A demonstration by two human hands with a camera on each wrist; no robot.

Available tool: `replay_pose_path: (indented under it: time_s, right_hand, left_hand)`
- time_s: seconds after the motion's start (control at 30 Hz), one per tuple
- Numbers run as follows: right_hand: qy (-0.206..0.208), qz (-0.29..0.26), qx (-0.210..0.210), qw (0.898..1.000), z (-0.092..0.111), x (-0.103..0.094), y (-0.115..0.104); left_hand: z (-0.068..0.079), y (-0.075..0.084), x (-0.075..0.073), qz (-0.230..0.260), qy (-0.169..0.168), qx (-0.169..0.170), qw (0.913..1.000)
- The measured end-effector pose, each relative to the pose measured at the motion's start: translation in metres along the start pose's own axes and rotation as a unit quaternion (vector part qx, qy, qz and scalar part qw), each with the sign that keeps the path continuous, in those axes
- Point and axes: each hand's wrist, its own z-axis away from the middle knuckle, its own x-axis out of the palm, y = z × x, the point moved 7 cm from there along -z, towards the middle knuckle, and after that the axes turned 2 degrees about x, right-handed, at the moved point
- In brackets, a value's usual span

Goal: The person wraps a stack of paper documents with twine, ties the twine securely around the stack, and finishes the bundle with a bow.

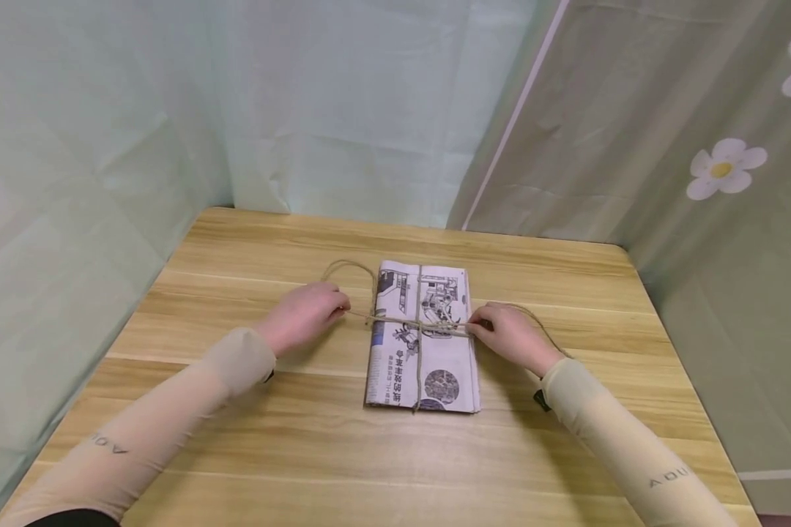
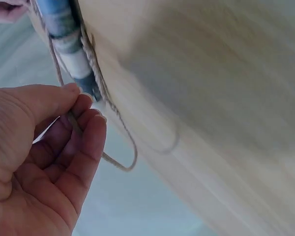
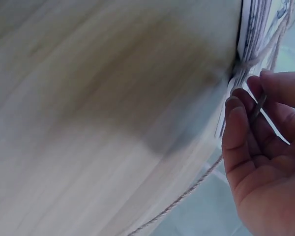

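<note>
A folded stack of newspaper (image 1: 402,373) lies on the wooden table, with brown twine (image 1: 419,366) running lengthwise and crosswise over it. The strands meet near the middle of the top sheet. Left of the stack, my left hand (image 1: 306,311) pinches one twine end between thumb and fingertips, and a loose loop (image 1: 349,262) curves behind it. At the stack's right edge my right hand (image 1: 510,333) pinches the other end, whose tail (image 1: 547,333) trails off to the right. In the left wrist view the twine (image 2: 120,118) passes beside the paper's folded edge.
The wooden table (image 1: 270,454) has rounded far corners. Pale curtains (image 1: 369,110) hang behind it and along its left side; a darker curtain with white flowers (image 1: 725,170) hangs at the right.
</note>
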Motion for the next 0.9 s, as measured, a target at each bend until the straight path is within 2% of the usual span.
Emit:
replay_pose_path:
  time_s: [0.33, 0.4, 0.53, 0.63, 0.77, 0.9]
  right_hand:
    - [0.017, -0.006, -0.005, 1.000, 0.019, -0.021, 0.039]
    - [0.019, -0.007, -0.005, 1.000, 0.022, -0.024, 0.045]
    - [0.018, -0.003, -0.006, 1.000, 0.023, -0.024, 0.044]
    - [0.023, -0.004, -0.014, 1.000, 0.024, -0.024, 0.041]
    - [0.033, -0.003, -0.017, 0.999, 0.025, -0.026, 0.039]
    - [0.046, 0.000, 0.003, 0.999, 0.024, -0.030, 0.040]
  left_hand:
    - [0.010, -0.006, -0.016, -0.073, 0.007, -0.033, 0.9967]
    - [0.012, -0.008, -0.021, -0.085, 0.017, -0.040, 0.9954]
    - [0.015, -0.018, -0.032, -0.108, 0.062, -0.044, 0.9912]
    - [0.014, -0.022, -0.035, -0.119, 0.076, -0.061, 0.9881]
    - [0.014, -0.026, -0.035, -0.087, 0.060, -0.113, 0.9880]
    - [0.013, -0.027, -0.032, 0.015, 0.050, -0.159, 0.9859]
